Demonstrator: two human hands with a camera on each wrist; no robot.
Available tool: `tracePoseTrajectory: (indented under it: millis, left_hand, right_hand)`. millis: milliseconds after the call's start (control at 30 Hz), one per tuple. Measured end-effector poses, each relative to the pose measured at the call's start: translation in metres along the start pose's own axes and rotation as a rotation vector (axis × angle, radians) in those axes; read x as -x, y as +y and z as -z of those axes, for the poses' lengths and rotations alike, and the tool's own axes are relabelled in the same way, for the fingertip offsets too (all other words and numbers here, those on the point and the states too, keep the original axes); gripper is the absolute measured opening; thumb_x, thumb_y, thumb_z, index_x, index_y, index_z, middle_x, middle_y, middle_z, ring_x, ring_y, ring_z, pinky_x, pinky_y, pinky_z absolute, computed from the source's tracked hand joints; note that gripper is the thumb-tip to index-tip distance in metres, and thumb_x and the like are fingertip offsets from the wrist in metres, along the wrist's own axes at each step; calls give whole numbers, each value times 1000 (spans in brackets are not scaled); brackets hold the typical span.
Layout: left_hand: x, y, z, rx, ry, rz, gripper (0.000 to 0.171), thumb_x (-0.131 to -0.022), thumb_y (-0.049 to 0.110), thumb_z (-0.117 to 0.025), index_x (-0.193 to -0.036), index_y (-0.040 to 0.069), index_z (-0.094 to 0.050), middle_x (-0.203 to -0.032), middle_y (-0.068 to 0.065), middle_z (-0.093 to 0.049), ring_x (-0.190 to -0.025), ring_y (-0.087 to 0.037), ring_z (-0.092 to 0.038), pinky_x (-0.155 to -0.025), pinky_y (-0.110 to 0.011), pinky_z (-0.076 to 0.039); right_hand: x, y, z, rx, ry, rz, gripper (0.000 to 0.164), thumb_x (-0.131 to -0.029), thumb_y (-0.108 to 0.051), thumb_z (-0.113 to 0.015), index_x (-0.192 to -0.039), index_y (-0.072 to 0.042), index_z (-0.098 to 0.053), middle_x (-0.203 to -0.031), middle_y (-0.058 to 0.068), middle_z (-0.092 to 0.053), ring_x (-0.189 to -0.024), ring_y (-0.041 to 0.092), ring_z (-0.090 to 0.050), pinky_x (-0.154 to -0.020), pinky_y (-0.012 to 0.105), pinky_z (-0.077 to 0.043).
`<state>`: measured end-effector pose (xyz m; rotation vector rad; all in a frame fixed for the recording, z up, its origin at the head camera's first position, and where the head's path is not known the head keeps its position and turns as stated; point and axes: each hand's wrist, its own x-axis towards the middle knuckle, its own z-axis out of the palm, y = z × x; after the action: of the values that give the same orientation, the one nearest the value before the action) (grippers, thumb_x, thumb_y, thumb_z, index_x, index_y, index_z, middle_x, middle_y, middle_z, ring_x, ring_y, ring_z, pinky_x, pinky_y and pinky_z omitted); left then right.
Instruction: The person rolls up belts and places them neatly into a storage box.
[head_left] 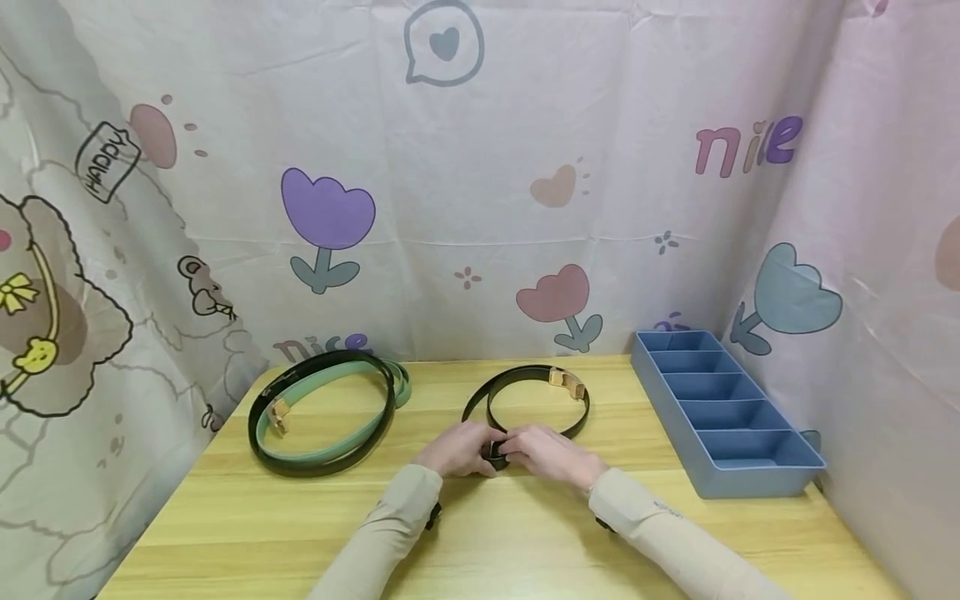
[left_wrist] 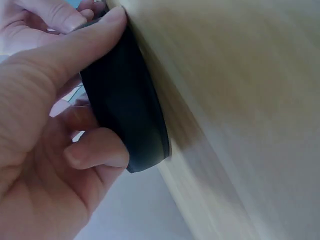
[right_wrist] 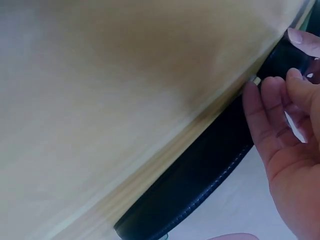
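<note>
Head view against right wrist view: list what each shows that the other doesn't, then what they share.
Only the head view shows the blue tray with its five compartments, the beige sleeves and the purple flower printed on the cloth behind the table.

Only the right wrist view makes out the stitching along the edge of the black belt.

Both show that belt, the right hand at it, part or all of the left hand, and the wooden tabletop.
</note>
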<state>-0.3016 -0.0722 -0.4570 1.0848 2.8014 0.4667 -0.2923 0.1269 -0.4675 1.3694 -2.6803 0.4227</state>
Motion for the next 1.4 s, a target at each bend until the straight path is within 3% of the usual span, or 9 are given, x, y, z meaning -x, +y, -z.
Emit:
tracePoseTrajectory:
  millis: [200,367,467,700,867,967,1067,1233,1400]
  left_hand:
    - [-2,1,0,42,44,26,24,-69,22,-89,-88,21,-75,-82,14,-69,-70,-1,-53,-69,-21,-44]
    - [-2,5,-2,28,101,58,21,-65,26,-91,-76,24,-72,-73,16,-66,-66,-1,-52,-65,-22,-45]
    - [-2,6,-3,1,106,56,24,-66,31,-90,-80,24,-72,-78,15,-67,-70,-3,-55,-66,-23,-45]
    - [0,2,-2,15,44,18,42,-70,23,-88,-109,21,-74,-101,11,-71,-81,-6,-59,-74,-25,-48]
    - [-4,1,-2,-40,118,45,25,-66,34,-89,-86,26,-76,-83,16,-71,-69,-2,-56,-63,-24,-44]
    - [-4,1,-3,-88,156,56,25,-64,43,-88,-75,28,-72,-72,17,-66,-62,-1,-52,-57,-24,-42]
    - [-3,-2,-4,-105,148,31,31,-65,43,-88,-87,26,-75,-81,14,-70,-70,-3,-58,-62,-25,-46]
    - [-1,-5,-4,-74,76,-19,52,-71,29,-87,-120,25,-71,-110,11,-72,-96,-9,-64,-85,-29,-51]
    - [-4,-5,-3,-115,114,-6,40,-66,38,-88,-101,27,-75,-95,14,-72,-82,-5,-62,-72,-26,-49]
  right_hand:
    - [-1,-2,1,-28,-10,-1,15,-93,-11,-65,-103,-16,-75,-98,-4,-69,-89,3,-64,-81,19,-52]
    - [-2,-5,-1,-18,-26,-60,8,-93,-21,-67,-97,-19,-73,-95,-6,-65,-81,2,-59,-73,18,-51]
    - [-1,-4,-1,-21,-26,-58,10,-93,-22,-66,-98,-20,-74,-97,-6,-64,-84,3,-60,-75,20,-51]
    - [2,2,-1,-54,-43,-45,16,-93,-19,-65,-106,-22,-75,-101,-8,-64,-91,2,-60,-81,20,-51]
    - [-3,-3,-1,-21,-30,-54,9,-94,-18,-65,-96,-21,-72,-91,-8,-67,-80,0,-58,-73,20,-51]
    - [-4,-5,-2,-10,-26,-66,9,-94,-17,-64,-95,-20,-73,-87,-8,-66,-77,1,-58,-71,21,-51]
    - [-3,-3,-1,-26,-30,-61,13,-94,-15,-64,-101,-18,-75,-93,-6,-68,-84,2,-62,-78,20,-52]
    - [-1,5,0,-46,-32,-11,18,-94,-13,-63,-108,-18,-74,-104,-4,-70,-96,3,-64,-86,20,-51]
    - [-2,3,-2,-13,-22,-2,10,-94,-20,-65,-101,-20,-73,-94,-6,-68,-83,1,-61,-76,20,-51]
